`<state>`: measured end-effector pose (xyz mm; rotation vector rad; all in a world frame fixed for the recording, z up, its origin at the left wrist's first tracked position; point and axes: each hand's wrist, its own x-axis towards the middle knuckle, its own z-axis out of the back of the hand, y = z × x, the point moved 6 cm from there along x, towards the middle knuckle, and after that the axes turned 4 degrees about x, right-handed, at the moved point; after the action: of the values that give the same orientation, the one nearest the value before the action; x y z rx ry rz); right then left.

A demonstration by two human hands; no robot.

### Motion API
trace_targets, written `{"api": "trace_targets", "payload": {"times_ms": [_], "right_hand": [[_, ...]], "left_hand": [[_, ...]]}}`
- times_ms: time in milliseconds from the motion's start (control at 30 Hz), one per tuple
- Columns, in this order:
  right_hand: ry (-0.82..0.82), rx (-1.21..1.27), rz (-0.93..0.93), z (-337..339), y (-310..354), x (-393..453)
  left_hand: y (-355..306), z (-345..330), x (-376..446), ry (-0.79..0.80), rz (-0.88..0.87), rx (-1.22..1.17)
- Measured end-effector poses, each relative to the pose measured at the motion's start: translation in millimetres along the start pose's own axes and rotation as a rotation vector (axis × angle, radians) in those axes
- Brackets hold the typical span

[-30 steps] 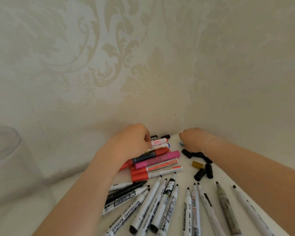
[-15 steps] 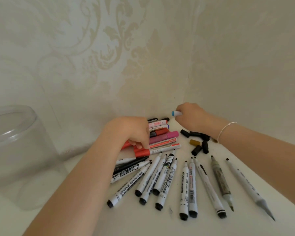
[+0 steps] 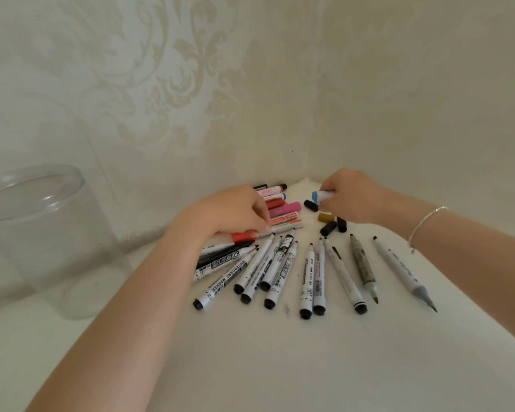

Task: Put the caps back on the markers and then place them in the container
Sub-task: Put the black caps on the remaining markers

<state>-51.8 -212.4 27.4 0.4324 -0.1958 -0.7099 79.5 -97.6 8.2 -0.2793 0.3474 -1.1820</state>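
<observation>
The left hand [image 3: 235, 214] pinches a red-and-white marker [image 3: 268, 231] in the coloured pile; the right hand [image 3: 347, 196] grips what looks like a blue-ended marker [image 3: 321, 195] above loose caps [image 3: 329, 227]. The container [image 3: 33, 233] stands well left. Matching cap colour to barrel seems wise.

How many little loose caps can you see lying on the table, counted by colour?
Black plastic caps: 3
Mustard-brown plastic cap: 1
Total: 4 in view; the right hand, gripping a blue-ended white marker, may hide more.
</observation>
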Motion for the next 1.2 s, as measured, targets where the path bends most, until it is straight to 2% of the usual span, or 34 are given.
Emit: {"api": "trace_targets", "payload": {"times_ms": [133, 267, 400, 567, 667, 833, 933, 1033, 1133, 1200], "right_hand": [[-0.01, 0.035, -0.072, 11.8, -23.4, -13.1], [0.065, 0.078, -0.15, 16.9, -50.4, -29.5], [0.125, -0.02, -0.21, 5.4, -69.8, -39.0], [0.192, -0.092, -0.187, -17.0, -75.9, -40.2], [0.151, 0.029, -0.197, -10.0, -80.6, -34.7], [-0.011, 0.422, -0.274, 32.9, -102.6, -23.3], [-0.045, 0.646, -0.301, 40.1, -113.5, -22.3], [-0.094, 0.814, -0.268, 42.2, -118.1, -23.8], [-0.128, 0.851, -0.239, 45.7, -120.3, -24.8], [-0.149, 0.862, -0.22, 50.7, -121.6, -24.9]], "left_hand": [[-25.4, -18.7, -3.2, -0.009, -0.072, -0.102], [-52.2, -37.6, 2.0, 0.007, -0.124, -0.138], [-71.8, -59.0, 9.3, 0.059, -0.141, -0.109], [-96.9, -75.8, 16.1, 0.025, -0.194, -0.09], [-109.6, -83.4, 20.7, 0.027, -0.237, -0.096], [-135.7, -91.5, 28.4, 0.007, -0.337, -0.09], [-156.2, -98.6, 30.2, -0.006, -0.459, 0.006], [-172.3, -110.5, 32.8, -0.022, -0.6, 0.198], [-183.8, -123.0, 33.2, -0.088, -0.714, 0.381], [-188.8, -123.8, 33.6, -0.147, -0.767, 0.386]]}}
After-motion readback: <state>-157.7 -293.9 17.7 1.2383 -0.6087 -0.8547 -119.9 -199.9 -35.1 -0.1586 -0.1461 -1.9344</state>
